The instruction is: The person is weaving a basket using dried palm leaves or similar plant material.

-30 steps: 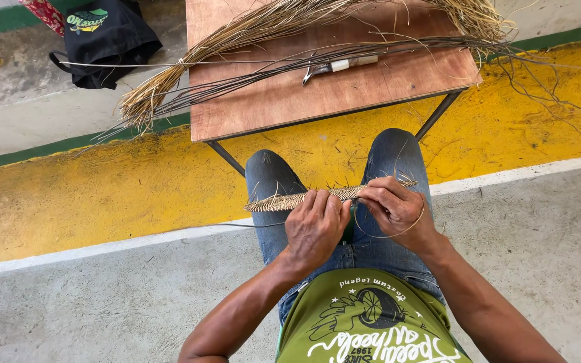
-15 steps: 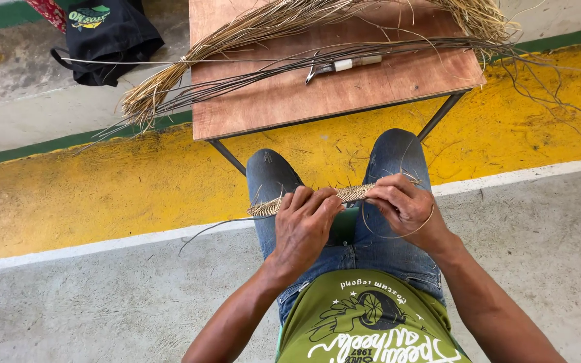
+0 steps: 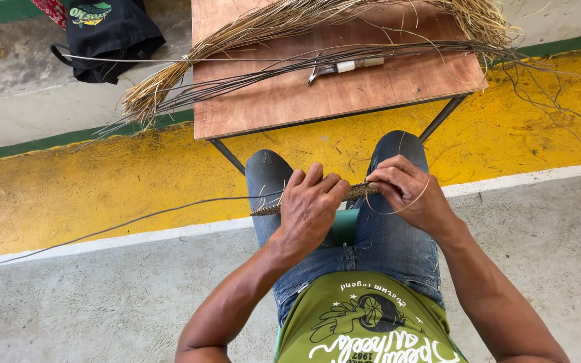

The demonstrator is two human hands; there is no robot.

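Overhead, a concrete floor with a broad yellow painted band and a white line is seen, bordered further off by a green stripe. A brown wooden table on dark metal legs is set just beyond the knees, and a long bundle of dry straw-coloured grass is laid across it, its ends overhanging the table's left edge. Thin dark strands are spread beside the bundle, and a small knife with a pale handle is laid among them. A black bag is placed on the floor at upper left. Blue jeans and a green printed shirt are worn by the seated person. A narrow woven braid is held level over the thighs between both hands. The left hand is closed around the braid's middle, fingers curled over the top. The right hand is pinched shut on the braid's right end, with a thin pale strand looped beside the fingers. A long dark strand is trailed from the braid's left end out across the floor.
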